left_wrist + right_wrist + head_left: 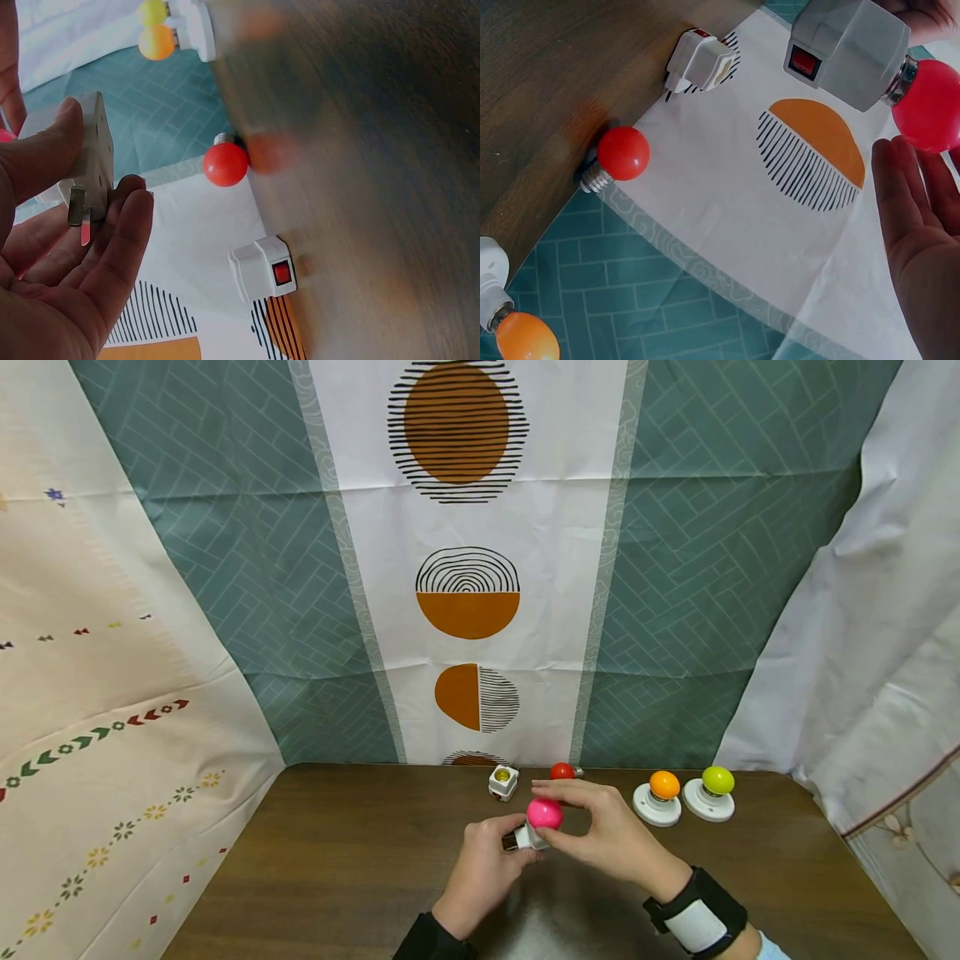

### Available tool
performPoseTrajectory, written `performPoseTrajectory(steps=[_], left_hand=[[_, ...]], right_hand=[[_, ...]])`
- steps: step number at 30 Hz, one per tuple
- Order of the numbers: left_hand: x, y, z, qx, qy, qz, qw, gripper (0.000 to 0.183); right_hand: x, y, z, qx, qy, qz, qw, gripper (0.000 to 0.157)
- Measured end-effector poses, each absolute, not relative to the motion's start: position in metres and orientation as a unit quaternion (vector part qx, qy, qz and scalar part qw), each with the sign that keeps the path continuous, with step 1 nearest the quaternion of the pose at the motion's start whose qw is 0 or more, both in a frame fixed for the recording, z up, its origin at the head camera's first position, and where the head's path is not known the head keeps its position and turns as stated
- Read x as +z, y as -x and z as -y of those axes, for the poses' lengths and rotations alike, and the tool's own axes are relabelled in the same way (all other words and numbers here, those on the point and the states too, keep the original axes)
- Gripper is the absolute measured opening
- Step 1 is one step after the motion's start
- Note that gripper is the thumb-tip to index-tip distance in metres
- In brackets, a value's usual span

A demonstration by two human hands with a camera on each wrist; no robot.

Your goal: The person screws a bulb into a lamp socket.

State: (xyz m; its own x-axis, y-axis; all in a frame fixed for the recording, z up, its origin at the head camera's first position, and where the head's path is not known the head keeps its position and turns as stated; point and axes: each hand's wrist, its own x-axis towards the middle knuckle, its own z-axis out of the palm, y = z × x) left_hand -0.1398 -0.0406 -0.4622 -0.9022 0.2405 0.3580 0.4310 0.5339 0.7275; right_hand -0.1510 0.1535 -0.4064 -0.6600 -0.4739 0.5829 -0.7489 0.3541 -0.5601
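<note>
My left hand (486,860) grips a white plug-in lamp socket (847,52) with a red switch on its side. In the left wrist view its metal prongs (77,205) point out past the thumb. A pink bulb (545,812) sits in the socket's metal collar, as the right wrist view shows. Around that bulb is my right hand (600,822), its fingers long and straight above it and the thumb at its lower side. From the right wrist, fingertips (901,146) lie right at the bulb's underside; the thumb is hidden there.
At the table's back edge stands a second white plug-in socket (503,782), and beside it lies a loose red bulb (562,771). Farther right, an orange bulb (664,784) and a yellow-green bulb (717,779) stand in round white bases. Patterned cloth (480,527) hangs behind the wooden table (360,877).
</note>
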Motion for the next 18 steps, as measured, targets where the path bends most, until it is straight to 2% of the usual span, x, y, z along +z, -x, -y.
performPoseTrajectory(steps=[8,18], left_hand=[[-0.4617,0.1397,0.0402,-0.449,0.186,0.870,0.088,0.040],[-0.4631,0.1410,0.0398,-0.456,0.186,0.866,0.085,0.040]], right_hand=[[-0.4061,0.1499,-0.1548,0.431,-0.379,0.808,0.131,0.046],[-0.4121,0.1529,-0.1535,0.466,-0.357,0.796,0.146,0.038]])
